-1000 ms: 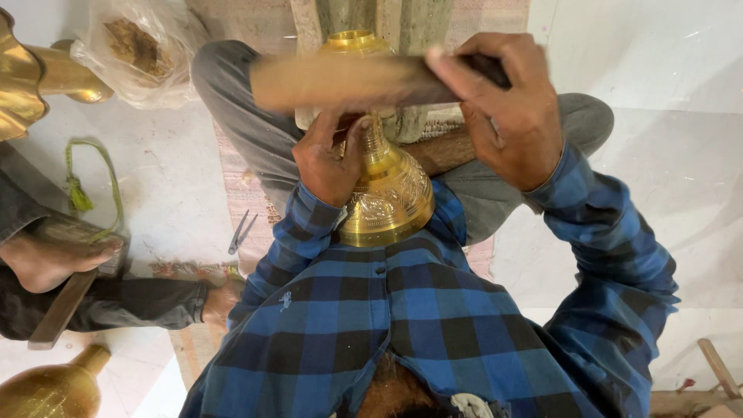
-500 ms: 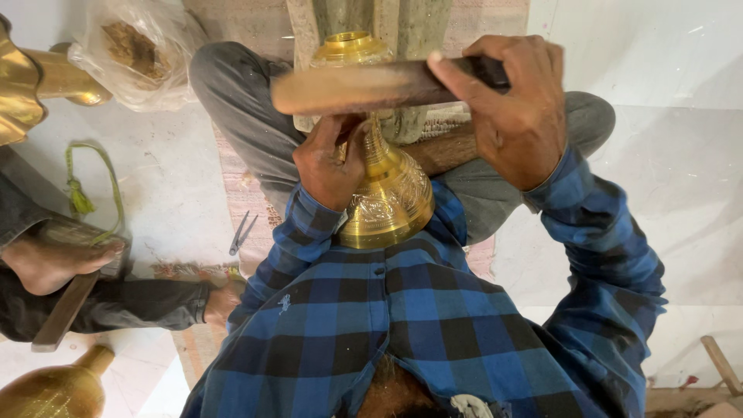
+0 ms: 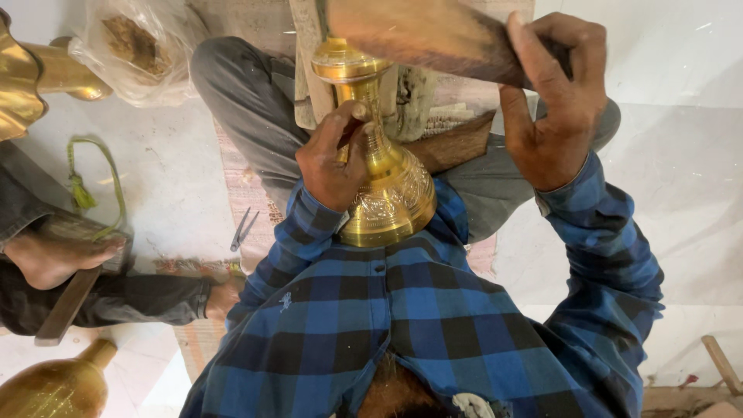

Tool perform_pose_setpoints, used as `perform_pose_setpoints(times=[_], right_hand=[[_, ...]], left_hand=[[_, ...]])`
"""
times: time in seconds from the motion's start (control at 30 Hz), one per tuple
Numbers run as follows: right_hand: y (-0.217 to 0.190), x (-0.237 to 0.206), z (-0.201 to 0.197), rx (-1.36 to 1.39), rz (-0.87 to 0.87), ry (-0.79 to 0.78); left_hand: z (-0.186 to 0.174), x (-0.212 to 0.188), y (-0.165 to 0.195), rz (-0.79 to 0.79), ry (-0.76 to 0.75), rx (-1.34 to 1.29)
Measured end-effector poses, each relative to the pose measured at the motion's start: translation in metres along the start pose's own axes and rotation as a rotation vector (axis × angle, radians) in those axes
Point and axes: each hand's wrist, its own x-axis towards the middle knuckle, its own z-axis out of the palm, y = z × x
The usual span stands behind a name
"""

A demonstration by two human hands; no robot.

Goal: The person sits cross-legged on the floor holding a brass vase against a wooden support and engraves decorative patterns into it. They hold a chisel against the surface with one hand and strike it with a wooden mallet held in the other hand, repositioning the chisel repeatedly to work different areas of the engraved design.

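Head view: your left hand clenched round neck of brass vase, small tool pinched in fingers. Vase lies in lap, base against your shirt, long axis pointing away toward knees. Your right hand grips wooden block, raised above vase mouth, just apart. Right hand nearer block; open floor right; scissors, another person's foot left.

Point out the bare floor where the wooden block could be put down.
Bare pale floor lies right of the right hand. Another patch lies between the plastic bag and green cord. Around the brass vessel and left hand it is crowded.
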Motion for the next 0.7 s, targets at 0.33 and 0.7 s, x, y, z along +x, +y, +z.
perform_pose_setpoints(times=[0.33,0.7], right_hand=[[-0.002,-0.010,0.009,-0.010,-0.026,-0.042],[-0.008,-0.005,0.012,0.361,0.109,-0.048]], left_hand=[[-0.002,0.001,-0.003,0.061,-0.033,0.044],[0.000,-0.001,-0.005,0.050,-0.027,0.056]])
